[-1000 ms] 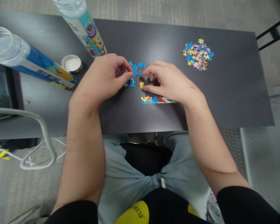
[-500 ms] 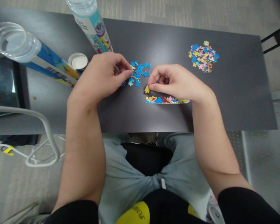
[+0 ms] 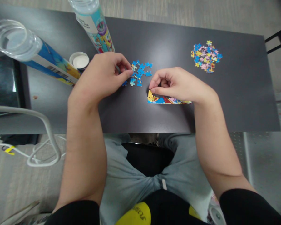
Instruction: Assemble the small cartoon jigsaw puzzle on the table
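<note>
A yellow puzzle piece (image 3: pixel 150 94) sits against the top left end of an assembled puzzle strip (image 3: pixel 162 100), pinched under the thumb and fingertips of my right hand (image 3: pixel 175 82). Part of the strip's right end is hidden by that hand. My left hand (image 3: pixel 107 73) is closed in a pinch at the left side of a loose group of blue puzzle pieces (image 3: pixel 140 71); what its fingertips grip, if anything, I cannot make out. Farther right lies a heap of mixed pink, yellow and blue puzzle pieces (image 3: pixel 206 57).
Two clear-necked tubes stand at the left, a blue one (image 3: pixel 52 61) and a teal one (image 3: pixel 96 31), with a white round lid (image 3: pixel 80 60) between them. A dark screen (image 3: pixel 3 84) lies at the table's (image 3: pixel 243 93) left end. A white bent tube (image 3: pixel 44 120) crosses the lower left.
My right hand has brought the yellow piece slightly down and right, from just above the strip to its top left end. My left hand has stayed nearly still.
</note>
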The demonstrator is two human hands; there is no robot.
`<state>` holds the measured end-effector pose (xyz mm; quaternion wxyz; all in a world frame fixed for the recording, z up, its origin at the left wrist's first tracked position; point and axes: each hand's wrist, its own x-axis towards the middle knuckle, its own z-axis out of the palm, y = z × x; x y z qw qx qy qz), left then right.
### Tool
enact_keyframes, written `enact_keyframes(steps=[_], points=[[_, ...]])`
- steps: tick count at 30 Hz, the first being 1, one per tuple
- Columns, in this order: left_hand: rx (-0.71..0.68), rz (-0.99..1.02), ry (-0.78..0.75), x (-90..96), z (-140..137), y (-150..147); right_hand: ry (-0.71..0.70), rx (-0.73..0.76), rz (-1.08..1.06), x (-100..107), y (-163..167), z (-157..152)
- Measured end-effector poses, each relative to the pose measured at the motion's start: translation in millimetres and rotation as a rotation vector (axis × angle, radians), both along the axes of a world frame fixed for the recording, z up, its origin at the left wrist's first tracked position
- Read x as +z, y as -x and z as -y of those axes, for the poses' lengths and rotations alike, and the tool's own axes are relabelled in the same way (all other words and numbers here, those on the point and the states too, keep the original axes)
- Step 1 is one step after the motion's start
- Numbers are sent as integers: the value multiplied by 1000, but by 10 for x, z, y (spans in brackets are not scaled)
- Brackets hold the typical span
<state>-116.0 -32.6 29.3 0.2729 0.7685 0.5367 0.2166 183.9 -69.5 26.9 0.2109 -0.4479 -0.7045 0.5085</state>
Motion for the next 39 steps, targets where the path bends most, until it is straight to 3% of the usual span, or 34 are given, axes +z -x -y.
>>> enact_keyframes(steps=[8, 16, 27, 35, 39], points=[[14, 51, 9, -19, -29, 18, -45, -29, 38, 18, 27, 2], [83, 108, -119, 98, 25, -23, -73, -57, 89, 15, 21, 17], [102, 38, -37, 172, 74, -56, -131, -7, 175, -20, 40, -13], [105, 47, -86, 39, -18, 34, -151, -84, 134, 103, -17, 31], [64, 70, -27, -13, -69, 69, -214, -126, 150, 142, -89, 78]])
